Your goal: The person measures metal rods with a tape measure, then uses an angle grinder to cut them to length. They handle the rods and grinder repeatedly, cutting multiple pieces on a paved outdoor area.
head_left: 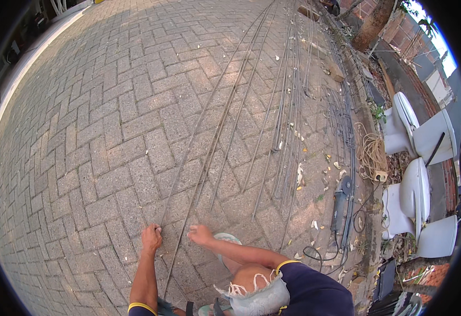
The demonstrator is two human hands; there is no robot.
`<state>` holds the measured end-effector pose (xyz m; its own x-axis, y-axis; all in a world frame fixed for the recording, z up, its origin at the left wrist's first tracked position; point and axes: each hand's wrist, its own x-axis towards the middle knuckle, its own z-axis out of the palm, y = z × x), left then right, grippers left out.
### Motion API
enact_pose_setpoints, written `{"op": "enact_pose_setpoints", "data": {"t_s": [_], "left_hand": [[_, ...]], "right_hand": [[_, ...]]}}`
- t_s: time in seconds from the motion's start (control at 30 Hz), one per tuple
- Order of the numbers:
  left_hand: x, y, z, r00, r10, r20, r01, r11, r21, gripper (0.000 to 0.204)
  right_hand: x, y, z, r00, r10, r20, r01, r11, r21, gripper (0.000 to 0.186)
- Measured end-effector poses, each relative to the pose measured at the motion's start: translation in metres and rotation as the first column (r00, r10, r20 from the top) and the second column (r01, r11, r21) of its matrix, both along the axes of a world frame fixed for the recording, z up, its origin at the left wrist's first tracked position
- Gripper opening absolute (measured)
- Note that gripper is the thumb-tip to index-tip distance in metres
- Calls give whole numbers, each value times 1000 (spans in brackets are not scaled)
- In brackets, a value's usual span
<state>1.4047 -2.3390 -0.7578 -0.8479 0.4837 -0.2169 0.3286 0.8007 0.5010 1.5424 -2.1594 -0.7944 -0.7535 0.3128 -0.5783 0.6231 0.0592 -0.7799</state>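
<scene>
My left hand (pixel 151 238) is closed around the near end of a long thin steel rod (pixel 188 146), which runs away from me along the paving. Just right of it, my right hand (pixel 201 235) has its fingers curled together beside a second, darker steel rod (pixel 203 171). Whether anything is pinched in those fingers is too small to make out. That second rod passes between my hands and back toward my feet. Further right, several more steel rods (pixel 279 126) lie roughly side by side, some with bent ends.
On the right are an angle grinder (pixel 339 205) with a dark cord, a pile of bent steel pieces (pixel 338 118) and a coiled tan cable (pixel 373 152). Past the kerb stand two white toilets (pixel 414 192) (pixel 405 118) and a tree trunk (pixel 375 25). Block paving (pixel 93 158) stretches left.
</scene>
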Motion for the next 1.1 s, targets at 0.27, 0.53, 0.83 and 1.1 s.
{"op": "enact_pose_setpoints", "data": {"t_s": [0.27,0.53,0.83,1.1], "left_hand": [[60,43,18,983,-168,74,161,983,88,16],[63,62,16,990,-125,64,130,988,-80,17],[71,85,28,996,-74,-51,69,994,-87,28],[56,105,13,994,-55,-97,55,999,-2,28]], "right_hand": [[2,-5,3,978,-204,-37,183,935,-304,50],[10,9,18,992,-117,52,128,923,-362,52],[4,10,11,989,-146,31,149,947,-284,39],[8,15,21,987,-158,41,163,934,-317,35]]}}
